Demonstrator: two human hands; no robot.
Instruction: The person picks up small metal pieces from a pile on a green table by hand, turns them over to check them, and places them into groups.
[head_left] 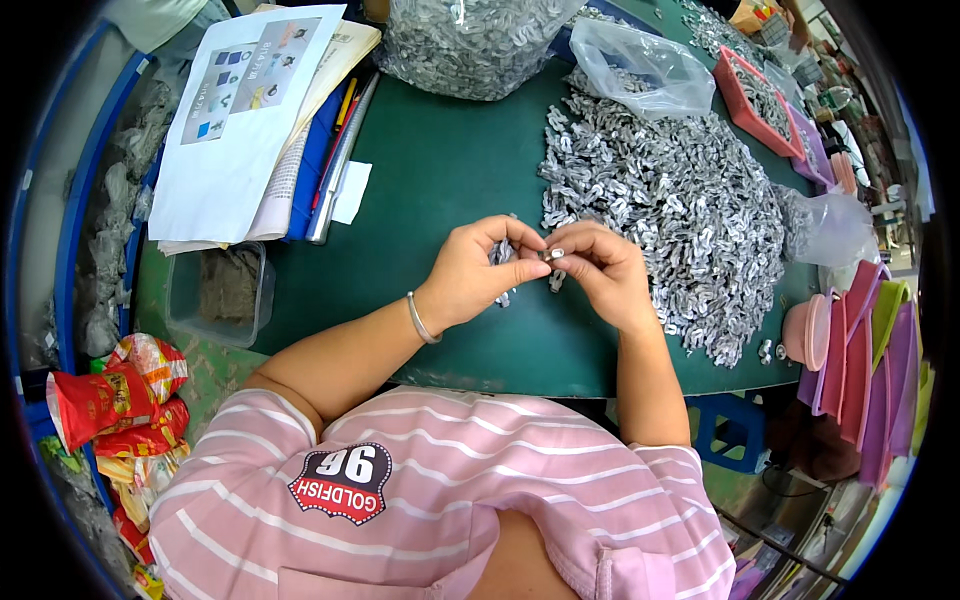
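Note:
My left hand (485, 262) and my right hand (602, 268) meet over the green table, fingertips pinched together. Between them is a small shiny silver metal piece (553, 255), gripped from both sides; its exact kind is too small to make out. Just right of my hands spreads a big heap of small silver metal pieces (690, 220). A smaller cluster of similar pieces (503, 255) lies partly hidden behind my left hand.
A clear bag full of metal pieces (470, 45) stands at the back. Papers (235, 150), pens (340, 130) and a clear plastic tub (222, 292) are on the left. A pink basket (755, 105) sits far right; a pink bowl (808, 330) stands nearer.

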